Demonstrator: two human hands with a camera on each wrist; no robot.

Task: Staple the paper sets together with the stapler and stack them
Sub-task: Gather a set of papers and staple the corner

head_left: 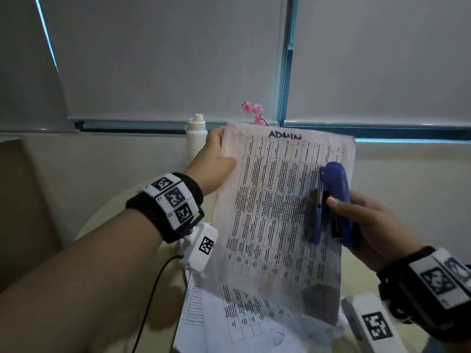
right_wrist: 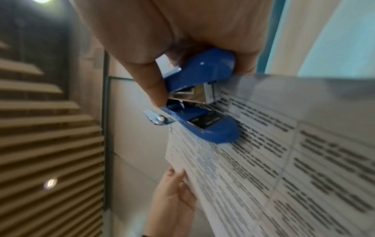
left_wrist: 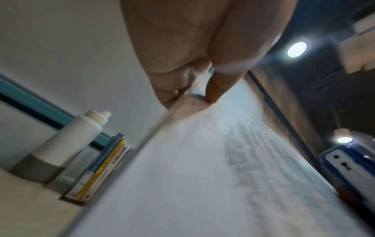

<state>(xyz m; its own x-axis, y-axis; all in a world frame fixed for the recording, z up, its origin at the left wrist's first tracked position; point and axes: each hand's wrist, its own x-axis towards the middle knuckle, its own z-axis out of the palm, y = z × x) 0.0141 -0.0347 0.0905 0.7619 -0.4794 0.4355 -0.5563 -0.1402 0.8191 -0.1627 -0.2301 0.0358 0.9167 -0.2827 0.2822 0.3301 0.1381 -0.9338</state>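
Observation:
A paper set (head_left: 275, 200) printed with a table and the handwritten word ADMIN is held up in the air, nearly upright. My left hand (head_left: 216, 159) pinches its upper left edge, thumb on the front; the left wrist view shows the fingers (left_wrist: 215, 89) pinching the paper's edge (left_wrist: 202, 160). My right hand (head_left: 367, 220) grips a blue stapler (head_left: 334, 202) in front of the sheet's right side. In the right wrist view the stapler (right_wrist: 202, 96) has its mouth parted, close against the printed paper (right_wrist: 284, 160). More printed sheets (head_left: 229, 317) lie on the table below.
A white bottle (head_left: 196, 136) stands on the table by the wall, also seen in the left wrist view (left_wrist: 67, 144) next to a few upright books (left_wrist: 101, 165). Pink artificial flowers (head_left: 254, 113) show behind the paper. Window blinds (head_left: 165, 59) cover the back.

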